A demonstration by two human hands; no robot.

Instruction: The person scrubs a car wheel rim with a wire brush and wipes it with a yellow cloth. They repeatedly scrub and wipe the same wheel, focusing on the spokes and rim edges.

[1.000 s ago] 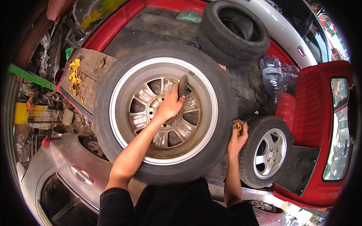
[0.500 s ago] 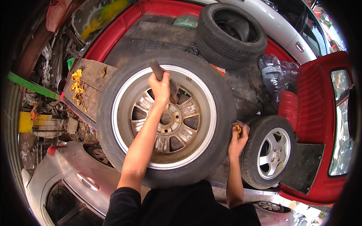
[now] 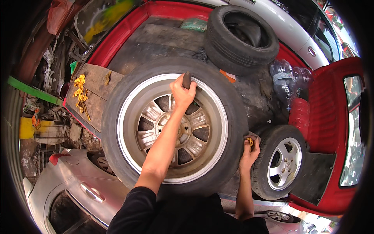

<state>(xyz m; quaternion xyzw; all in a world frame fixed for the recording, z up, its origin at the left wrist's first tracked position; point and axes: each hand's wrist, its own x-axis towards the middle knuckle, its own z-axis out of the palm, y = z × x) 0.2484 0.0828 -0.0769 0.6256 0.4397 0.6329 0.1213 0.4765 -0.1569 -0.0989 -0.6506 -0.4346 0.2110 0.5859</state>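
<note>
A large wheel lies flat in front of me, its black tire around a dirty silver rim with the inner side up. My left hand is closed around the dark handle of a brush at the far inside wall of the rim. The bristles are hidden under the hand. Against the tire's right side, my right hand is closed with a small crumpled yellow scrap between its fingers. What else lies in that hand I cannot make out.
A smaller wheel leans close to my right hand. Loose tires lie at the far side of the red truck bed, near clear plastic bottles. Crumpled yellow material rests on a board at left. A silver car stands near left.
My left hand has moved right along the far part of the rim, and the brush handle now points more upright. The right hand stays beside the tire. The whole view has shifted slightly.
</note>
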